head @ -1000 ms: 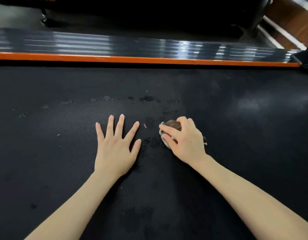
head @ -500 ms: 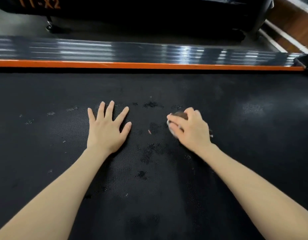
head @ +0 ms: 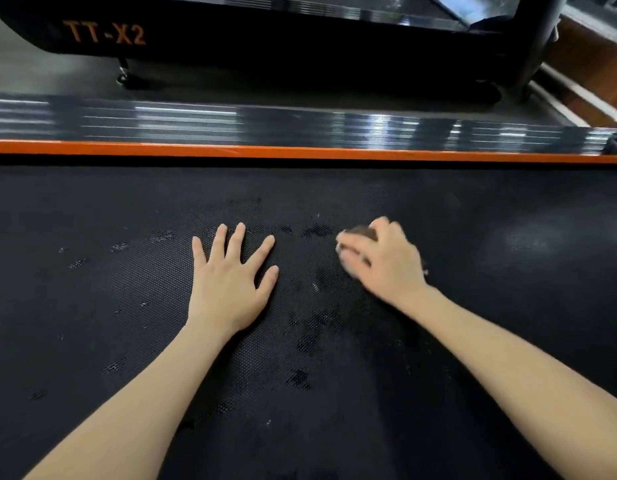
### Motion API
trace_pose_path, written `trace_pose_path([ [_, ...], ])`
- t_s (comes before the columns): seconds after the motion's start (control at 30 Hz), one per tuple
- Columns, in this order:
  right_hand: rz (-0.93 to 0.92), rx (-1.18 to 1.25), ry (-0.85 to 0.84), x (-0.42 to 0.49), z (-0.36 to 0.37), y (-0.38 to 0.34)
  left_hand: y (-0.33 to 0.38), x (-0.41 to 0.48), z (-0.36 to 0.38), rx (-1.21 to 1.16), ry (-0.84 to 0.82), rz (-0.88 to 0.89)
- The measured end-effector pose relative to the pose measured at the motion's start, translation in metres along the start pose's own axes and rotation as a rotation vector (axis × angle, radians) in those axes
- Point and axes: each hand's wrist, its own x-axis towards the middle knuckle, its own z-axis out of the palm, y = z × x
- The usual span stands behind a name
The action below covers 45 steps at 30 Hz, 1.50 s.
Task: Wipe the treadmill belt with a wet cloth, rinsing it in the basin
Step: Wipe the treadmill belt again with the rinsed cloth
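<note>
Head view, looking down across the treadmill belt, dark and textured, stretching left to right through the whole picture. Bounded on the far side by an orange strip and a glossy side rail; beyond that, another machine marked TT-X2.

Planted flat on the belt, fingers straight and spread, nothing held: the left hand. Just to its right, apart from it and slightly farther out: the right hand, blurred, fingers curled over the bunched cloth and pressing it onto the belt. Only a dark brown lump of cloth showing beyond the knuckles, plus a pale edge at the fingertips; the rest hidden under the palm.

Scattered between the hands and nearer the body: dark wet patches. Off to the right, well apart from the cloth: a pale dull patch, probably not yet wiped.

For the coming stroke, then: cloth already under the right hand, none under the left. Likely best run along the belt's long axis, rightward toward the pale patch, or outward toward the orange strip. Easier reach for the right arm; left better used as a brace. No basin anywhere in view, so no telling which way to turn for a rinse. Worth minding the dark seam under the orange strip, where a cloth corner might catch.
</note>
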Motion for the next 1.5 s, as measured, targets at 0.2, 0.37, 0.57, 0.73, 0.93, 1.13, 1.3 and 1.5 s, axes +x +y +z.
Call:
trace_pose_path([
  [0.2,0.594,-0.129,0.005,0.047,0.017,-0.027,0.004,0.000,-0.002,0.001,-0.013,-0.008],
  [0.37,-0.156,0.086,-0.018,-0.024,0.007,-0.065,0.002,0.001,0.000,-0.004,0.007,0.012],
  [0.57,0.395,-0.079,0.011,0.062,0.023,0.015,0.003,0.000,0.000,-0.015,0.019,0.007],
  [0.73,0.280,-0.084,0.027,0.058,0.027,-0.038,0.003,0.001,0.001,-0.019,0.029,0.009],
  [0.93,0.001,-0.013,-0.014,0.058,0.027,-0.028,0.001,0.000,0.002,-0.026,0.054,0.018],
  [1.13,0.226,-0.023,-0.028,0.077,0.034,-0.036,0.001,0.000,0.003,-0.022,0.054,0.018],
  [1.3,-0.120,0.113,0.016,-0.006,0.009,-0.050,0.001,0.001,0.003,-0.017,0.053,0.021],
  [1.5,0.133,0.020,-0.008,0.061,0.024,-0.006,0.000,0.000,0.003,-0.024,0.057,0.021],
])
